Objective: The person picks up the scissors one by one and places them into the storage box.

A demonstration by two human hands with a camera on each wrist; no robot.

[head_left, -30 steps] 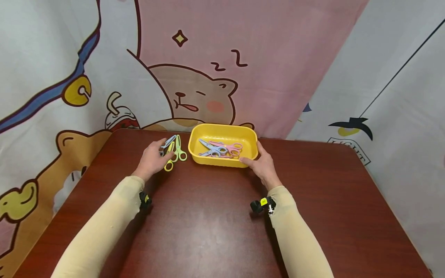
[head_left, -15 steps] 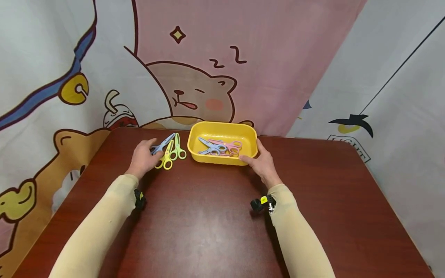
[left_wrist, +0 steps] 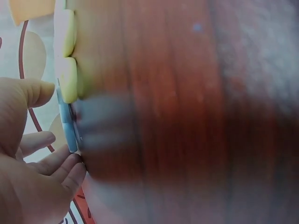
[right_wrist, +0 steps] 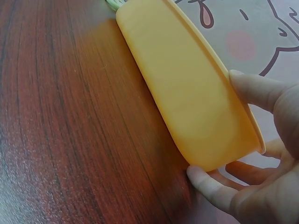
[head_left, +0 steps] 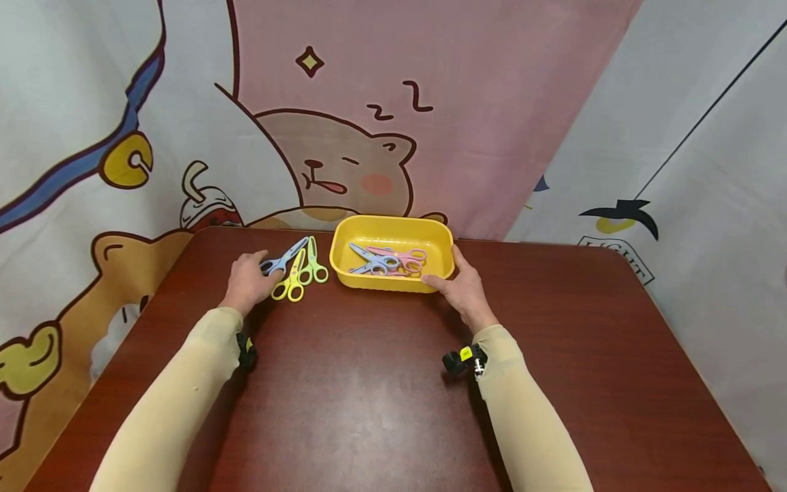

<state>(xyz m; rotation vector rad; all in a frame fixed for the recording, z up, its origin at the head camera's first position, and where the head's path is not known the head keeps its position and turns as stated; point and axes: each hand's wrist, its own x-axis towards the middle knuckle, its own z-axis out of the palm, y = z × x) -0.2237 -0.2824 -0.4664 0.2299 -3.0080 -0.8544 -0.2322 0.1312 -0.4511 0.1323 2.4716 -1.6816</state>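
On the left of the table lie blue scissors [head_left: 285,257], yellow scissors [head_left: 297,270] and green scissors [head_left: 312,263], close beside one another. My left hand [head_left: 245,281] is at the blue handles; in the left wrist view its thumb and fingers [left_wrist: 41,92] are spread around them without pinching. A yellow plastic basin [head_left: 393,282] stands to the right of these scissors. My right hand [head_left: 462,287] grips its right end, thumb on the front rim and fingers round the end wall [right_wrist: 219,140]. Inside the basin are blue scissors [head_left: 375,260] and pink scissors [head_left: 408,260].
The dark red-brown table [head_left: 344,383] reaches back to a printed cloth [head_left: 492,102], which hangs right behind its far edge. The basin stands near that far edge. Both wrists wear small black cameras.
My left hand has drawn back to the left and its fingers have loosened, uncovering the blue handles and more of the yellow scissors. My right hand and the basin have stayed in place.
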